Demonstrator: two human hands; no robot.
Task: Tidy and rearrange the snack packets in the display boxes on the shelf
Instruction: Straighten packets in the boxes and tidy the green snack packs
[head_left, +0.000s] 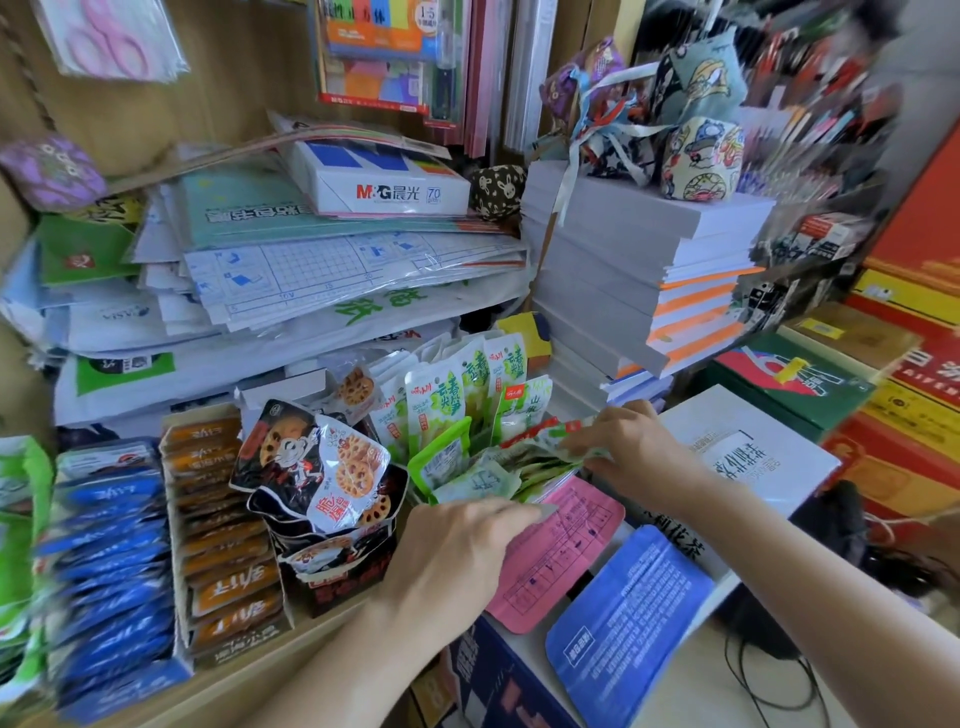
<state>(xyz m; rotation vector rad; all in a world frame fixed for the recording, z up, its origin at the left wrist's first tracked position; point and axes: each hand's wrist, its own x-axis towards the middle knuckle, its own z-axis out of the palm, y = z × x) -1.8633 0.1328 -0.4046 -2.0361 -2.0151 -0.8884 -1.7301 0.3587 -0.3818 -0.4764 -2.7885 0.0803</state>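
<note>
Green and white snack packets (467, 470) lie jumbled in a display box at the middle of the shelf. My left hand (457, 540) grips the near end of the bunch, fingers curled over the packets. My right hand (628, 447) pinches the far end of the same packets. Behind them more green packets (457, 400) stand upright. To the left a black box holds lotus-root packets (322, 467), then come an orange packet row (223, 525) and a blue packet row (109, 551).
A pink pouch (561, 551) and a blue pouch (628, 618) lie on a white box (753, 447) at the right. Stacked paper reams (644, 270) and piles of plastic-wrapped stationery (311, 270) crowd the shelf behind. Cartons stand at the far right.
</note>
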